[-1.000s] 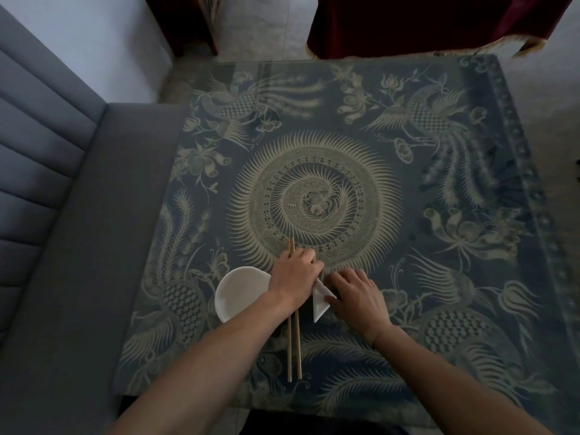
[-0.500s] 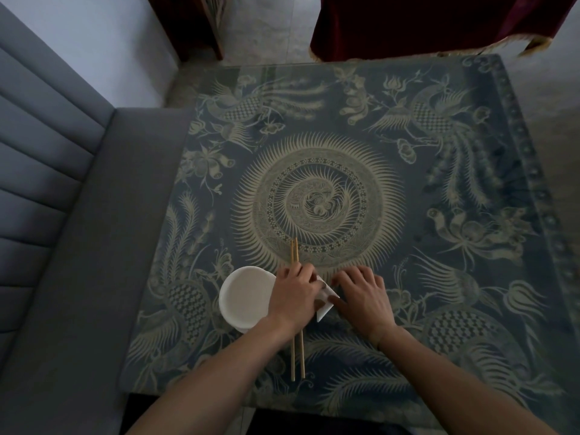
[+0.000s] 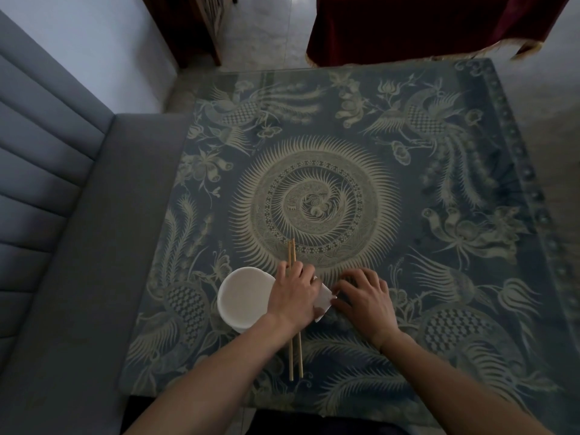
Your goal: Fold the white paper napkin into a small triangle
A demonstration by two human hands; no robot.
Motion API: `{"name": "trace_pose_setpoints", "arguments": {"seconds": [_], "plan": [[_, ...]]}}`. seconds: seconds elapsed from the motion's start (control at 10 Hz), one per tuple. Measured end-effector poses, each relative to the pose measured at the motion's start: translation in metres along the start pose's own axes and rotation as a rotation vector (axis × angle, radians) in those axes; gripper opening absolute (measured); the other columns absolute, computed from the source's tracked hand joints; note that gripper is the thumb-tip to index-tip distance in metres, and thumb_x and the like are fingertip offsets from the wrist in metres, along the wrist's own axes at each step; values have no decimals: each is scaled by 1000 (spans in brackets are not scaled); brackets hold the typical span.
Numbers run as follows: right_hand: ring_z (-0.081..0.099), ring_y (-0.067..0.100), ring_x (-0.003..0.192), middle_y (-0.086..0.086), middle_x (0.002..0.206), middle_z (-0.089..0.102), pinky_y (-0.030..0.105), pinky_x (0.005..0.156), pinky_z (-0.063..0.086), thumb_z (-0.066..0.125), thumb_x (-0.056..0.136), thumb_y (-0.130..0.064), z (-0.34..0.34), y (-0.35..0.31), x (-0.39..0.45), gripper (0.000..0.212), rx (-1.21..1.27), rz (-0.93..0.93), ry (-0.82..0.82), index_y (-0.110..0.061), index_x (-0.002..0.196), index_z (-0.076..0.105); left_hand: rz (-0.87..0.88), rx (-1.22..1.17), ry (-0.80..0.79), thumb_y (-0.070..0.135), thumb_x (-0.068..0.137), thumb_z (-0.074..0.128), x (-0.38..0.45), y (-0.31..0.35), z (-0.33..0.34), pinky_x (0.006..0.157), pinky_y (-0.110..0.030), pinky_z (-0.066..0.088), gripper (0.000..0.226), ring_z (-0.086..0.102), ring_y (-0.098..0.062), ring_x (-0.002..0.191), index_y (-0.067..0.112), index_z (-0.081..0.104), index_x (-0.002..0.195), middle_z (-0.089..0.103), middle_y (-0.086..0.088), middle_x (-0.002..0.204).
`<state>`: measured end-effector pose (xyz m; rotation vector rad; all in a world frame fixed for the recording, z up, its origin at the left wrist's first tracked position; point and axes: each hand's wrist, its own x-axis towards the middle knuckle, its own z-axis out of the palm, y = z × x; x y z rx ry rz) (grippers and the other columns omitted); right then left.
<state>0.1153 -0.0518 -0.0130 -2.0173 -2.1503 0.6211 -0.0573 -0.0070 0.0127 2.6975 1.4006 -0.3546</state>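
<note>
The white paper napkin (image 3: 324, 301) lies folded small on the patterned table, mostly hidden between my hands; only a white wedge shows. My left hand (image 3: 293, 293) lies palm down over its left part, fingers pressing it flat. My right hand (image 3: 364, 295) rests palm down just right of it, thumb and fingertips touching the napkin's right edge. Neither hand lifts the napkin off the table.
A white round bowl (image 3: 243, 296) stands directly left of my left hand. A pair of wooden chopsticks (image 3: 295, 353) lies pointing away from me, passing under my left hand. A grey upholstered bench (image 3: 69, 262) runs along the table's left side.
Both hands have stayed on the napkin. My left hand has slid further over it, so less white paper shows than a second ago. My right hand's fingers have spread flatter.
</note>
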Motion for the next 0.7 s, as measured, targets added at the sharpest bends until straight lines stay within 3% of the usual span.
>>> {"name": "trace_pose_setpoints", "arguments": {"seconds": [0.5, 0.7], "plan": [[35, 20, 124, -8, 126, 48, 39, 100, 36, 57, 89, -49, -1, -7, 4, 24, -39, 39, -50, -32, 106, 59, 56, 64, -55, 56, 84, 61, -5, 0, -3, 102, -51, 24, 60, 42, -29, 115, 14, 55, 127, 54, -6, 123], [41, 20, 120, -8, 124, 52, 38, 94, 37, 53, 90, -49, -13, 0, -2, 29, 1, 96, 25, -30, 111, 59, 30, -55, -21, 65, 82, 59, -7, -13, -7, 100, -47, 27, 72, 43, -26, 120, 19, 46, 136, 52, -2, 128]]}}
